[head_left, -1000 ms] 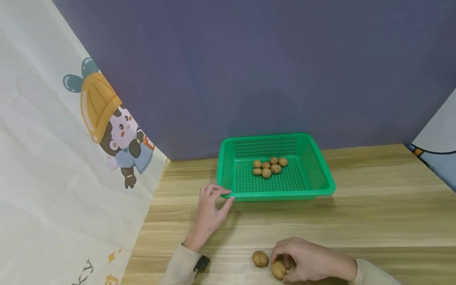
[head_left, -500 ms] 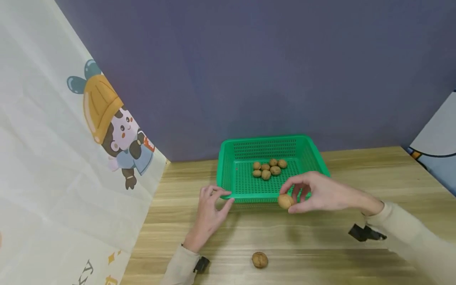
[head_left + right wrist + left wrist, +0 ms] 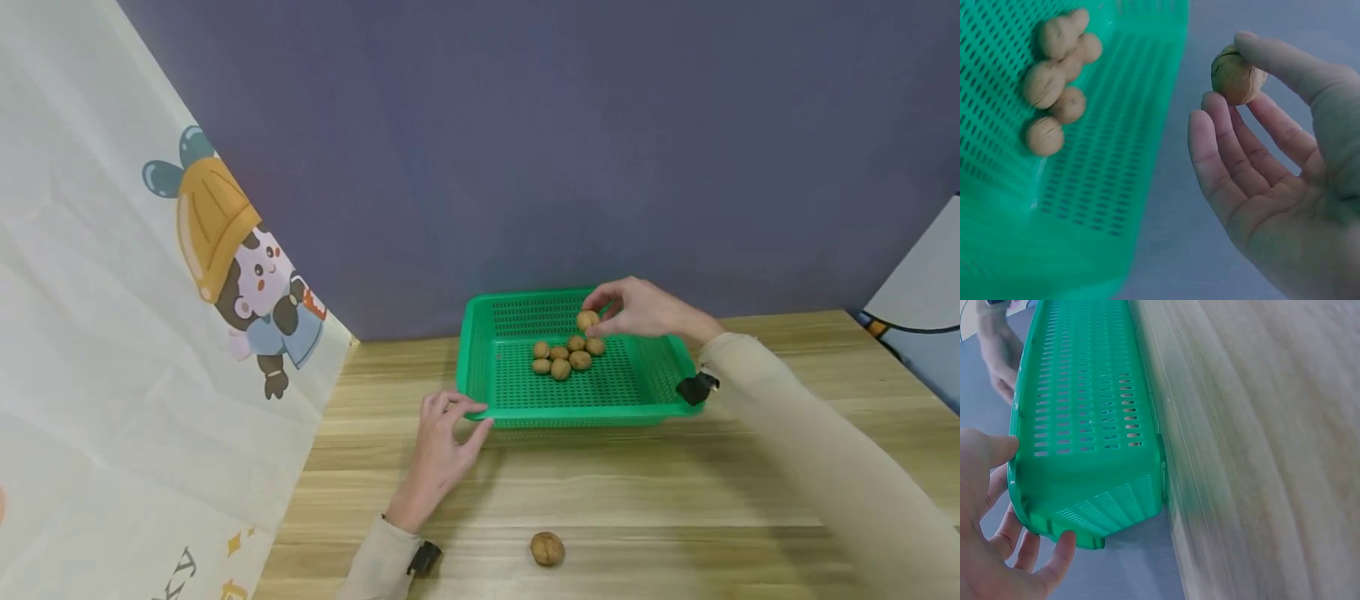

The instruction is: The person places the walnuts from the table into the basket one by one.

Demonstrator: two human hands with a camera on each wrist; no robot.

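My right hand (image 3: 637, 307) pinches a walnut (image 3: 587, 320) between thumb and fingertips, above the back part of the green plastic basket (image 3: 585, 411). The right wrist view shows that walnut (image 3: 1235, 76) with a dark seam line, raised above the basket's level. Several walnuts (image 3: 560, 369) lie clustered on the basket's slotted floor. At the basket's front left corner, my left hand (image 3: 442, 446) holds the rim, its thumb on one side and fingers round the corner, as the left wrist view shows. One more walnut (image 3: 547, 548) lies on the wooden table near its front.
A dark blue-grey panel (image 3: 525, 150) rises behind the wooden table (image 3: 420, 367), close to the basket's back rim. To the left hangs a white sheet (image 3: 90, 292) with a cartoon figure printed on it. Another printed sheet (image 3: 926, 283) stands at the far right.
My right hand has picked the walnut up from the front of the table and carried it forward, over the basket. The left hand stays at the basket's corner.
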